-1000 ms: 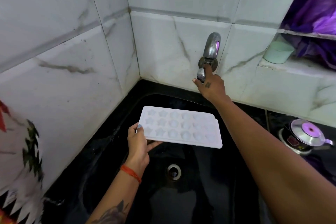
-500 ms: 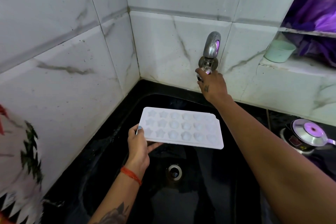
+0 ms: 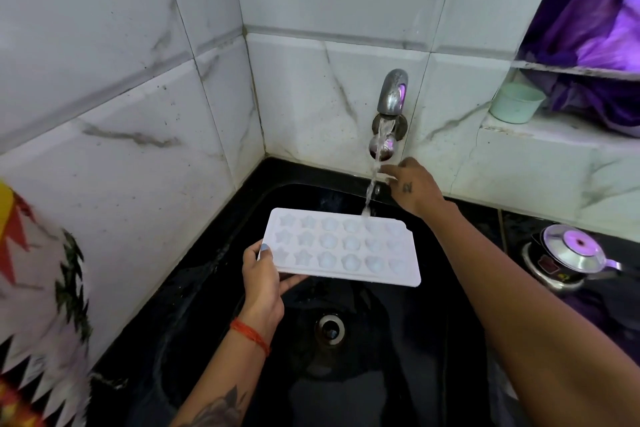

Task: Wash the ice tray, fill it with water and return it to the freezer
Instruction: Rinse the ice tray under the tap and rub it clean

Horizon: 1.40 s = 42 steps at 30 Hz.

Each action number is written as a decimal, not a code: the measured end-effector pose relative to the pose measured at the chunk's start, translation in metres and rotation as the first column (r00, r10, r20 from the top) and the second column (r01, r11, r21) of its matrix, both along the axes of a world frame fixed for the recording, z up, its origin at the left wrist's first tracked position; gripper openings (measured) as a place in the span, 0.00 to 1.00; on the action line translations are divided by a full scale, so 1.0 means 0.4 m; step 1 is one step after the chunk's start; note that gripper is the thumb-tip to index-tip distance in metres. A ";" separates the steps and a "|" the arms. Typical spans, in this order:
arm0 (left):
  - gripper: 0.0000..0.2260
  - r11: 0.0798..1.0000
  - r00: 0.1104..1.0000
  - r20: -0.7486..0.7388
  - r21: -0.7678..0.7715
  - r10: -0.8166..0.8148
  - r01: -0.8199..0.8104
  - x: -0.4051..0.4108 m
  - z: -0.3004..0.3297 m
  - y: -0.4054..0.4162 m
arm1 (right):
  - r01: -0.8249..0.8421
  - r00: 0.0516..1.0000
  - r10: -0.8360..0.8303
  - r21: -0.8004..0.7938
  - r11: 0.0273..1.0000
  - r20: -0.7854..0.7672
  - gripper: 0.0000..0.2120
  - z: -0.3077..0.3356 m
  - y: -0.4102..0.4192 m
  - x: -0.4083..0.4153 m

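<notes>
From your head camera, your left hand grips the near-left corner of the white plastic ice tray with star and round moulds, thumb on top of the rim and fingers underneath. You hold the tray roughly level over the black stone sink, above and slightly behind the round metal drain.

A stream of water runs from the chrome wall-mounted tap and lands on the far edge of the tray, near its right end. Your right hand hangs just right of the stream, below the tap, fingers loosely spread and holding nothing; its fingertips are at or very near the water, though contact is hard to judge.

A red thread bracelet circles your left wrist. The white marble-patterned tiled wall meets in a corner behind the sink. On the ledge to the right stands a pale green plastic cup, with purple cloth beside and above it. On the black counter at the right sits a steel pot with a shiny lid.
</notes>
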<state>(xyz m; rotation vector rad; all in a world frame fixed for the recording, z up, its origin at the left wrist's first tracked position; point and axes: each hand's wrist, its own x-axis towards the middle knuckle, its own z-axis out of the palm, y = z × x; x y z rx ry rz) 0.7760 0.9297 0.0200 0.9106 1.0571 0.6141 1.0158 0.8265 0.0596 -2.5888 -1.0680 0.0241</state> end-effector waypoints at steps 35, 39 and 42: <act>0.11 0.907 0.988 0.147 -0.420 0.055 0.012 -0.075 -0.033 0.018 | 0.482 0.734 -0.032 0.488 0.728 -0.678 0.10 -0.147 -0.182 -0.210; 0.08 0.919 0.985 0.144 -0.393 0.100 -0.036 -0.078 -0.040 0.027 | 0.510 0.717 -0.029 0.496 0.702 -0.696 0.10 -0.145 -0.181 -0.214; 0.15 0.938 0.989 0.098 -0.340 0.113 -0.073 -0.076 -0.045 0.031 | 0.585 0.638 -0.012 0.475 0.657 -0.770 0.12 -0.159 -0.179 -0.213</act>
